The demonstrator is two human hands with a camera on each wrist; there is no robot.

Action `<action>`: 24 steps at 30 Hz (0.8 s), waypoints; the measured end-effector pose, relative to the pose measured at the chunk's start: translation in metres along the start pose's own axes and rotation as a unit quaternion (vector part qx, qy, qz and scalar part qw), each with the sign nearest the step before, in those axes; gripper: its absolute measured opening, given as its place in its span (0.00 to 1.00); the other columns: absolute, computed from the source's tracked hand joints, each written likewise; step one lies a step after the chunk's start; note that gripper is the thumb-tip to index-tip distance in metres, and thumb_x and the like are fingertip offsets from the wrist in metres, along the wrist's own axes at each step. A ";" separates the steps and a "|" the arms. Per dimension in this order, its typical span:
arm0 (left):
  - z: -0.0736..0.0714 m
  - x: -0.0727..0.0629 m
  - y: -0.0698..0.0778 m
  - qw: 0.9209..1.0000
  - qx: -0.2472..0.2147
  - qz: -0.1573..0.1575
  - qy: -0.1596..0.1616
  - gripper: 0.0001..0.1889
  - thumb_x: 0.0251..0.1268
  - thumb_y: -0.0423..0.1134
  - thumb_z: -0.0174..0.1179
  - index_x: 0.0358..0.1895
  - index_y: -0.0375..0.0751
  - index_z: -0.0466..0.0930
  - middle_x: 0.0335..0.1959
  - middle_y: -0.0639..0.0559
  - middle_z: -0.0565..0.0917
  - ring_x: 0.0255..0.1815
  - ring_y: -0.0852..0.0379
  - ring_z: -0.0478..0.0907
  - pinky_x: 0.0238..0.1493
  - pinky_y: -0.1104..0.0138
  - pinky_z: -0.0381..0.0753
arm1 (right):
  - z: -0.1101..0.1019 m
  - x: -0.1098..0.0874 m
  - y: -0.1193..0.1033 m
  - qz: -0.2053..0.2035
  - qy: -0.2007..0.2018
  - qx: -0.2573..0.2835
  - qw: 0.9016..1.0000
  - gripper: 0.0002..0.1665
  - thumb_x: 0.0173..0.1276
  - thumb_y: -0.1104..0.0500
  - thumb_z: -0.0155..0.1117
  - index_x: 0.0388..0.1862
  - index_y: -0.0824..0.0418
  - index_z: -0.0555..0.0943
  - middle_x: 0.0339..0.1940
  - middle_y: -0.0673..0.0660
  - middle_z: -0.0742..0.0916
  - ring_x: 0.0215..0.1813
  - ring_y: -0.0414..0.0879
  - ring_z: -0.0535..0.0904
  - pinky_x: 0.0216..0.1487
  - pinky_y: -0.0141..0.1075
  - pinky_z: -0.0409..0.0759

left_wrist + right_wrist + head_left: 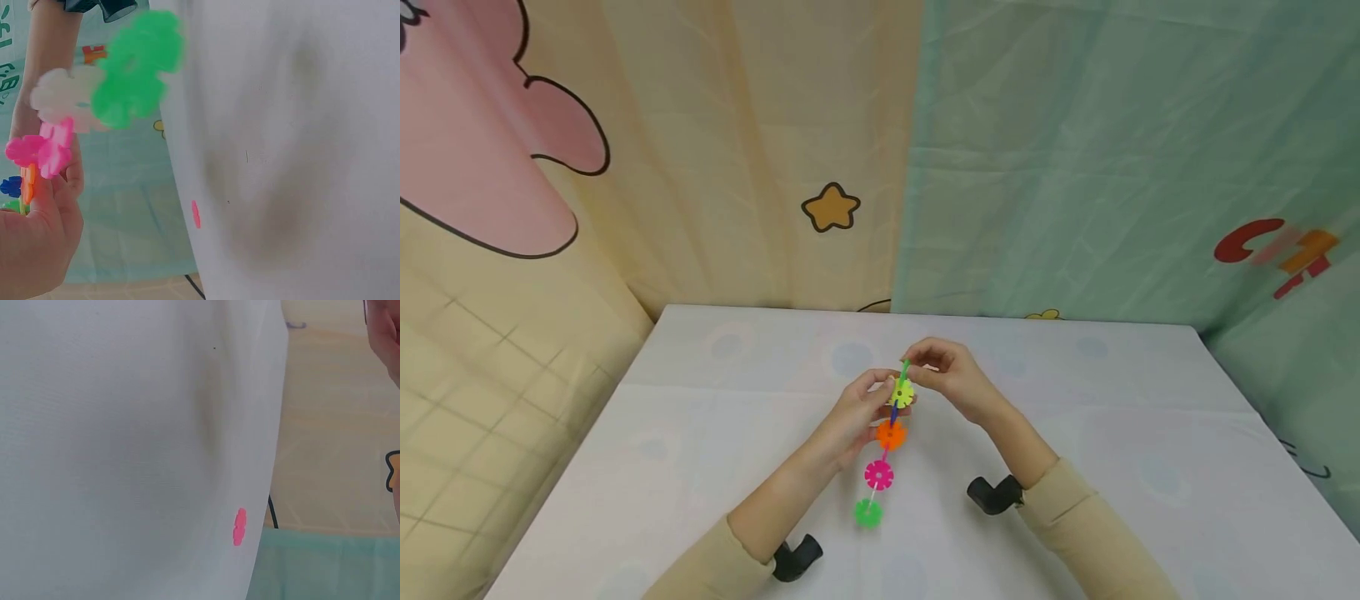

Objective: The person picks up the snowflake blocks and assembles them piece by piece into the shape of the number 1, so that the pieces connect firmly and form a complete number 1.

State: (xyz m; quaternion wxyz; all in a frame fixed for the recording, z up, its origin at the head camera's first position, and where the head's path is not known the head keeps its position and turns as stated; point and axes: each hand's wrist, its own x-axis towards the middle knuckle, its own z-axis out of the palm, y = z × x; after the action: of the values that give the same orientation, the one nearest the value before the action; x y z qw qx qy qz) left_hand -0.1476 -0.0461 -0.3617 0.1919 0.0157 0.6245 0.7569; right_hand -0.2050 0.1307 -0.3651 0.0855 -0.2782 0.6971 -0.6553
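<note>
A chain of flower-shaped plastic interlocking discs hangs between the two hands. The left hand (pixel 861 408) grips its upper part, thumb on the yellow disc (pixel 900 393). Fingertips of the right hand (pixel 953 375) pinch the green disc (pixel 905 372) at the top, seen edge-on. Below the yellow one come a blue disc (pixel 893 414), an orange disc (pixel 891 435), a pink disc (pixel 878 475), a white disc (pixel 65 97) and a lower green disc (pixel 868 513). In the right wrist view, only part of a hand shows at the right edge.
A separate pink disc (pixel 239 526) lies on the white-covered table (pixel 737 467) towards its far edge. Printed curtains (pixel 760 150) hang behind the table. Black wrist mounts (pixel 995 495) sit at both sleeve cuffs.
</note>
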 end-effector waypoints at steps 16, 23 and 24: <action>0.005 -0.002 0.009 1.000 0.005 -0.002 -0.023 0.22 0.73 0.50 0.45 0.60 0.39 0.65 0.42 0.46 0.81 0.46 0.45 0.77 0.36 0.70 0.75 | 0.003 0.001 0.002 0.017 -0.014 0.011 1.000 0.11 0.65 0.68 0.58 0.45 0.74 0.76 0.38 0.50 0.82 0.44 0.49 0.76 0.46 0.37 0.77; 0.004 0.001 0.009 1.000 0.009 -0.007 -0.004 0.23 0.72 0.51 0.46 0.60 0.39 0.64 0.43 0.44 0.80 0.43 0.51 0.78 0.40 0.68 0.77 | -0.003 0.005 0.005 0.031 0.005 -0.009 0.999 0.16 0.66 0.66 0.58 0.49 0.75 0.75 0.42 0.56 0.82 0.45 0.49 0.76 0.47 0.37 0.78; 0.003 0.001 0.009 1.000 0.009 -0.009 0.002 0.23 0.72 0.51 0.46 0.61 0.39 0.64 0.43 0.45 0.80 0.42 0.52 0.78 0.40 0.68 0.77 | -0.004 0.005 0.007 0.036 0.012 -0.010 0.999 0.16 0.66 0.66 0.58 0.50 0.75 0.75 0.43 0.58 0.82 0.45 0.51 0.76 0.46 0.37 0.78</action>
State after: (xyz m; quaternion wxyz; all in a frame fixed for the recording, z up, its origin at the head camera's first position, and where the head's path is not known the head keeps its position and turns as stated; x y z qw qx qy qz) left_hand -0.1502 -0.0440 -0.3527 0.1972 0.0106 0.6316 0.7497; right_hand -0.2134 0.1318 -0.3699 0.0977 -0.2455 0.7141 -0.6483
